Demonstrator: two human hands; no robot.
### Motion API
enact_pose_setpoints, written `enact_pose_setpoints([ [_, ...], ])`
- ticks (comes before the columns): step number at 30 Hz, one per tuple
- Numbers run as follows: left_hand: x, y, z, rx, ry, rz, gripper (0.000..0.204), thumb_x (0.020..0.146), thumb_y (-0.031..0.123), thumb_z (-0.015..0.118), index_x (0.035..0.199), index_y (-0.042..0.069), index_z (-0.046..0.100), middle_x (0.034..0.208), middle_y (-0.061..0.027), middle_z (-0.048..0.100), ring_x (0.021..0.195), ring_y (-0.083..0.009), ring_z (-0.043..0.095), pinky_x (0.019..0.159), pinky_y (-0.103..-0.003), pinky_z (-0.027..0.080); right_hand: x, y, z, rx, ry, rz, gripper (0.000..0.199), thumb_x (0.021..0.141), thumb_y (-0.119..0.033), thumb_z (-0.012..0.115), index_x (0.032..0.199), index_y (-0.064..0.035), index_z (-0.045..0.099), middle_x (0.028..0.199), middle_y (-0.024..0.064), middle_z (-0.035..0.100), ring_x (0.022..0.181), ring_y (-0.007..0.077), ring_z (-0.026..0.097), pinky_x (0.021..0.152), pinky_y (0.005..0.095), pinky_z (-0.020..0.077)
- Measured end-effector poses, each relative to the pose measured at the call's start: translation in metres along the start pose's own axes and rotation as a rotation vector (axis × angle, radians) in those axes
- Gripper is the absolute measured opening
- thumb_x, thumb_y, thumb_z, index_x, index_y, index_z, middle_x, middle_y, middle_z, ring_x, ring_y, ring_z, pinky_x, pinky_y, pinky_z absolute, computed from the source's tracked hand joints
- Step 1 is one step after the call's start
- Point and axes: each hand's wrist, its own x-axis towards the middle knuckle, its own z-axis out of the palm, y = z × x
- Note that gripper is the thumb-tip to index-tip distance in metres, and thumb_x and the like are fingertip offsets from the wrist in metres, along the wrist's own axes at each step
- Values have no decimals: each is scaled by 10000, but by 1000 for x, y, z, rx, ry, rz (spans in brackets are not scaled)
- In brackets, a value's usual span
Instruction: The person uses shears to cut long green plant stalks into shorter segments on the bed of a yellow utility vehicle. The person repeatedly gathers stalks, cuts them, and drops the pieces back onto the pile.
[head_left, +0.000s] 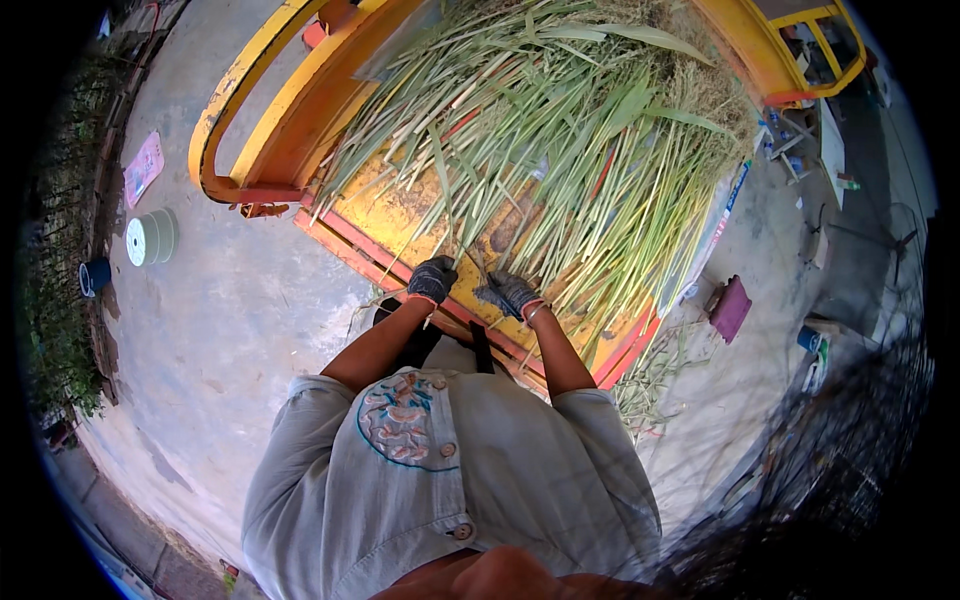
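Observation:
A thick layer of cut long-stemmed grass (pixel 560 150), green and straw-coloured with feathery seed heads at the far right, lies on a worn yellow metal bed (pixel 400 215) with red edges. Over the near edge of this bed, my left hand (pixel 433 279), in a dark grey glove, is closed at the lower end of a grass stalk (pixel 447 200). Beside it on the right, my right hand (pixel 513 293), gloved alike, has its fingers curled in. A thin dark strip shows between the hands; whether the right hand grips it, I cannot make out.
Curved yellow rails (pixel 262 110) rise at the bed's left, with another yellow frame (pixel 835 50) at the far right. On the concrete floor stand a pale green bucket (pixel 152 238) and a dark blue pot (pixel 95 277). A maroon object (pixel 731 308) lies right, near fallen grass (pixel 650 385).

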Motion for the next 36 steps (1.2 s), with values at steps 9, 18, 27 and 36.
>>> enact_pose_setpoints([
  [9, -21, -5, 15, 47, 58, 203, 309, 696, 255, 630, 939, 65, 641, 891, -158, 628, 836, -311, 590, 755, -391, 458, 2, 7, 1, -15, 60, -27, 434, 719, -408, 669, 875, -17, 560, 815, 164, 577, 784, 331, 548, 708, 389, 426],
  [18, -47, -14, -16, 444, -58, 205, 241, 745, 247, 528, 895, 101, 646, 911, -153, 620, 828, -322, 589, 742, -421, 467, -23, 36, 2, -310, 123, -91, 466, 675, -393, 669, 908, -3, 570, 889, 203, 582, 850, 367, 558, 739, 408, 437],
  [27, -150, -170, -155, 629, 597, -771, 579, 674, 266, 682, 1165, 18, 502, 1029, -198, 573, 969, -339, 544, 802, -394, 456, -26, 36, 14, -212, 132, -105, 506, 680, -468, 682, 883, -17, 575, 839, 171, 598, 781, 341, 571, 698, 382, 443],
  [36, -38, -66, -62, 401, 558, 83, 268, 670, 214, 634, 919, 120, 604, 977, -106, 579, 852, -293, 566, 729, -411, 454, 1, -63, 1, -171, -127, 107, 660, 648, -524, 701, 1016, 0, 543, 932, 205, 583, 887, 349, 557, 763, 388, 433],
])
